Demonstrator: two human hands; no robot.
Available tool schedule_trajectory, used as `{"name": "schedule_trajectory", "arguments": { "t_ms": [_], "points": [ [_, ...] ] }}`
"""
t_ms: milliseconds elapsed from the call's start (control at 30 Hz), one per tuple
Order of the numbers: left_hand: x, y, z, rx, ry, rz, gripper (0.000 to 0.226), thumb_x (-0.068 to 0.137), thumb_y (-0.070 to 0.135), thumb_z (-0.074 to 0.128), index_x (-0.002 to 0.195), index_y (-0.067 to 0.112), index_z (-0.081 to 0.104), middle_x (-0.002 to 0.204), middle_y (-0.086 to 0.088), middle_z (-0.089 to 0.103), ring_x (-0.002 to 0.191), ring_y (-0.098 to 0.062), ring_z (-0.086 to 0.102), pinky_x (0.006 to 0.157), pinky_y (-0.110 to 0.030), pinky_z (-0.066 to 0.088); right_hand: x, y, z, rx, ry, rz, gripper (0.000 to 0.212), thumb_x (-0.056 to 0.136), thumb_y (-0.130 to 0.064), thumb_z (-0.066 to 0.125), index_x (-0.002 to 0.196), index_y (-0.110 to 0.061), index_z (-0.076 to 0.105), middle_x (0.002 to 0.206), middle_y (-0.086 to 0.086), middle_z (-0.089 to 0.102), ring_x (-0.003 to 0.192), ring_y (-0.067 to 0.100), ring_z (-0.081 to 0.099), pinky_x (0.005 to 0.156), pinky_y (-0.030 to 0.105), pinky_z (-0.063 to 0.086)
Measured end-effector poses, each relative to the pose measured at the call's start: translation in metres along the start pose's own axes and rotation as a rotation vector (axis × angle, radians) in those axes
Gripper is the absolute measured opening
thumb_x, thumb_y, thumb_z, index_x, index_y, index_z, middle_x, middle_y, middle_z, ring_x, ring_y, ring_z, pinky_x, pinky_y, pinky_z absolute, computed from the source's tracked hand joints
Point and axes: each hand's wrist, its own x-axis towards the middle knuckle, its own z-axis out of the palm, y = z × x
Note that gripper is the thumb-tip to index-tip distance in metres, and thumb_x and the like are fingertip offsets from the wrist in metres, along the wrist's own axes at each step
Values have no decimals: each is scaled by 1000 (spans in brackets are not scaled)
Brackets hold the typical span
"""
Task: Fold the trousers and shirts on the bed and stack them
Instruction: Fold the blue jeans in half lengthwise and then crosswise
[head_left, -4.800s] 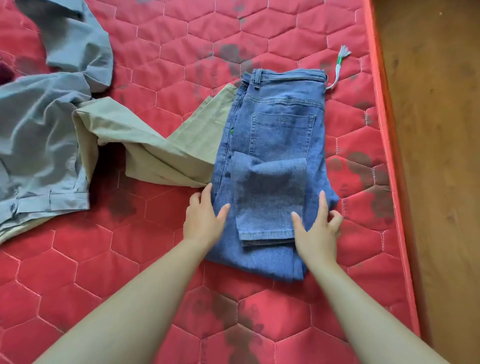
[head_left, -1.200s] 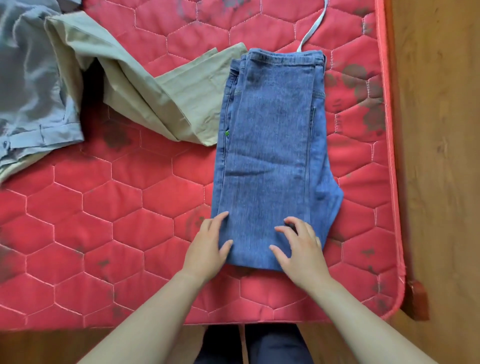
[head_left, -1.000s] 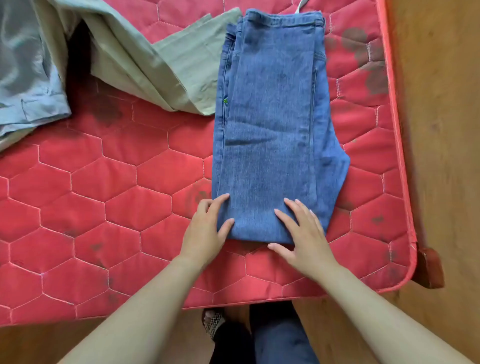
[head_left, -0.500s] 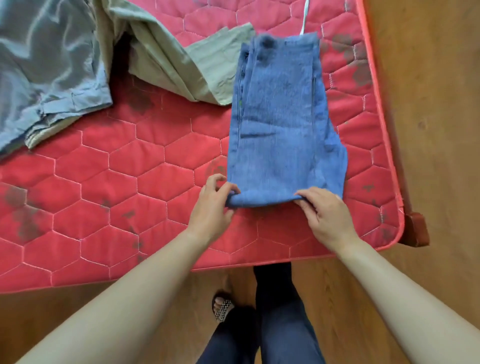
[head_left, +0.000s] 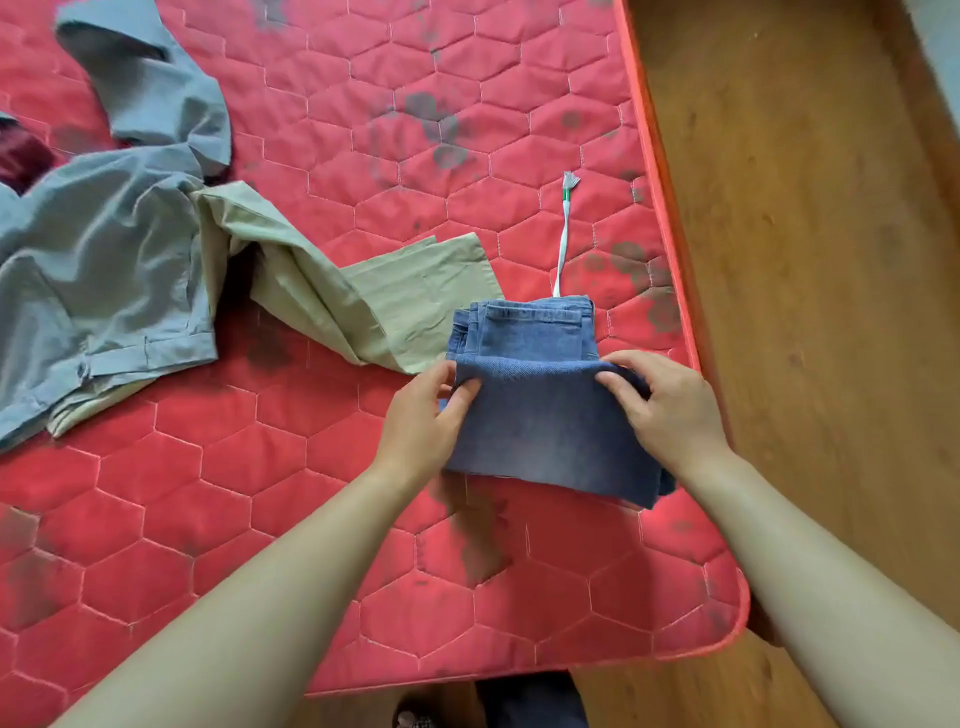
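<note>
Here left hand (head_left: 421, 415), right hand (head_left: 670, 410) pinch jeans (head_left: 550, 431) fold; waistband (head_left: 535, 316) points away

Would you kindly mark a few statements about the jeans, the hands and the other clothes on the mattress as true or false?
1. The left hand and the right hand both pinch the folded edge of the blue jeans. True.
2. The jeans lie spread out at full length. False: they are folded into a compact bundle.
3. The khaki trousers lie unfolded, left of the jeans. True.
4. The grey shirt is stacked on the jeans. False: it lies rumpled at the left of the mattress.
5. A white drawstring trails from the jeans, away from the person. True.
</note>
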Motion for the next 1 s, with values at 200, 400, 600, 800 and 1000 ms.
{"name": "schedule_trajectory", "arguments": {
  "t_ms": [200,400,600,800,1000],
  "points": [
    [84,-22,32,29,113,-199,14,92,31,53,79,26,58,68,15,59,62,1,53,56,-20,37,84,31,44,-18,-94,17,20,87,-21,64,104,-12,67,104,3,68,98,25,61,86,40,46],
    [102,-59,44,27,214,-398,11,93,31,50,90,22,56,82,11,62,85,-16,61,70,-29,41,85,54,84,-137,-96,160,46,84,-32,64,126,-20,52,129,0,52,120,24,46,96,44,34],
    [113,-68,53,-82,103,-332,41,83,29,67,117,22,46,104,14,60,95,-4,58,84,-26,44,64,66,96,200,4,438,37,85,-20,65,120,-20,52,114,-3,61,107,18,55,86,18,36],
    [116,-71,60,28,196,-288,58,86,27,64,135,18,34,130,-1,49,119,-18,48,99,-33,39,79,50,117,197,242,360,39,85,-16,66,122,-14,53,118,2,46,106,12,47,97,24,37],
    [93,-79,77,201,184,-287,77,89,41,53,148,27,6,140,-8,30,124,-28,39,99,-42,37,72,57,143,181,74,476,66,95,-28,47,149,-25,10,143,17,27,134,28,30,107,36,27]
  ]
}}
